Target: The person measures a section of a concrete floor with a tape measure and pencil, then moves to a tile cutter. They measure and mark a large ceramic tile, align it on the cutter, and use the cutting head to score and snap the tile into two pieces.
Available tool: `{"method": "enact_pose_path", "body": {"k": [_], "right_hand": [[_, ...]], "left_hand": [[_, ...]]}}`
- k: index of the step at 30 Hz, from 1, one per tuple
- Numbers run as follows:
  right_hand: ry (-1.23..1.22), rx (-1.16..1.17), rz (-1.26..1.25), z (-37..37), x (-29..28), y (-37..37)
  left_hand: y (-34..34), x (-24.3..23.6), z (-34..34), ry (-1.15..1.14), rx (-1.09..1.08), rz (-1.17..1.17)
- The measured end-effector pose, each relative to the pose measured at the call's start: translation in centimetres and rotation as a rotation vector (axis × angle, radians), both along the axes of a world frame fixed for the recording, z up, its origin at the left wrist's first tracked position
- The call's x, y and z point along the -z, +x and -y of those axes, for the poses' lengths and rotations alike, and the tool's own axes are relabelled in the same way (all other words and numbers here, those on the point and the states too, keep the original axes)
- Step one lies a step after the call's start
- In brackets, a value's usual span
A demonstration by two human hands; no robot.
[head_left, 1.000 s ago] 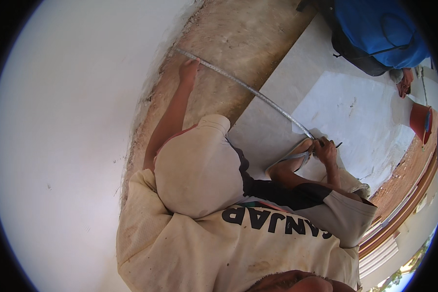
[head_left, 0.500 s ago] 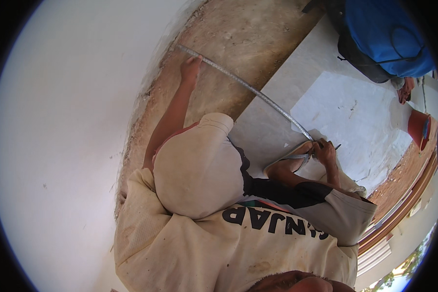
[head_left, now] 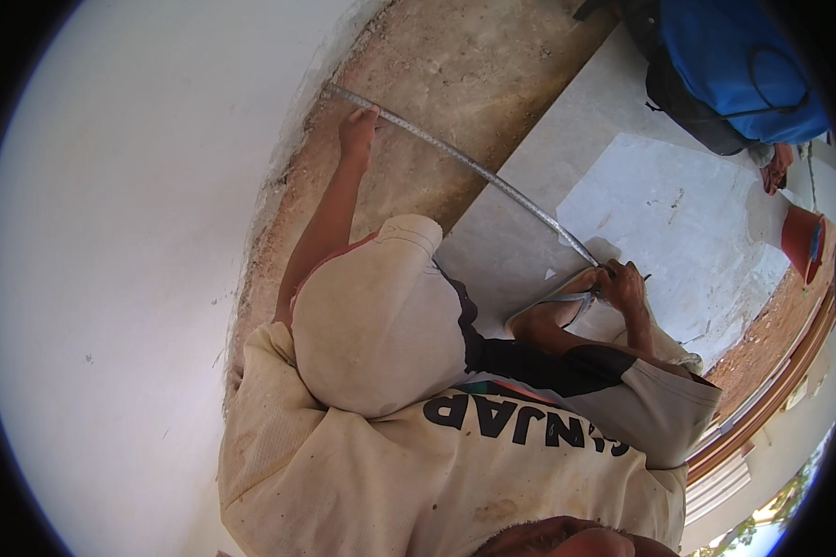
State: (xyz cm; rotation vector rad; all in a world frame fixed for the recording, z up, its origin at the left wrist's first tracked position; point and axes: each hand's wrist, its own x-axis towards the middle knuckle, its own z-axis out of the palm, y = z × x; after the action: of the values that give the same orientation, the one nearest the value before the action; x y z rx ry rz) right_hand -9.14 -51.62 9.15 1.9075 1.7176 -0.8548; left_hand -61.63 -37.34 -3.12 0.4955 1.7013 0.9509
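Note:
A long, thin silver metal strip with fine marks, like a steel ruler, runs from the foot of the wall across bare ground and onto a large grey tile. My left hand is closed on it near its wall end. At the other end, beside my sandalled foot, my right hand has its fingers bent and pressed together. From it sticks the tip of a thin dark stick, pencil-like. Whether those fingers also grip the strip's end is hidden.
A white wall rises along the left, with rough earth at its foot. Another person in blue is at the upper right, one hand showing. A red bucket-like container stands at the right, past a pale patch on the tiles.
The strip's far end has shifted slightly left, closer to the wall, and my left hand has moved a little left with it. My right hand has barely moved.

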Motion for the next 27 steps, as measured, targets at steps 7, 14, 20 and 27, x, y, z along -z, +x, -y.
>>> {"method": "enact_pose_path", "body": {"k": [7,14,20,27], "right_hand": [[-0.08,-0.009,0.05,-0.8,-2.5,-3.3],[-0.121,-0.009,0.099,-0.5,-1.9,-3.0],[-0.124,-0.024,0.11,-0.4,-1.6,-2.8],[-0.149,0.003,0.137,-0.9,-1.8,-3.6]], "left_hand": [[-1.0,0.5,0.2,0.043,-0.009,0.048],[-0.2,-0.8,0.2,0.054,0.001,-0.043],[-0.7,-0.1,0.0,0.049,0.036,0.023],[-0.7,0.0,0.1,0.009,0.018,0.013]]}}
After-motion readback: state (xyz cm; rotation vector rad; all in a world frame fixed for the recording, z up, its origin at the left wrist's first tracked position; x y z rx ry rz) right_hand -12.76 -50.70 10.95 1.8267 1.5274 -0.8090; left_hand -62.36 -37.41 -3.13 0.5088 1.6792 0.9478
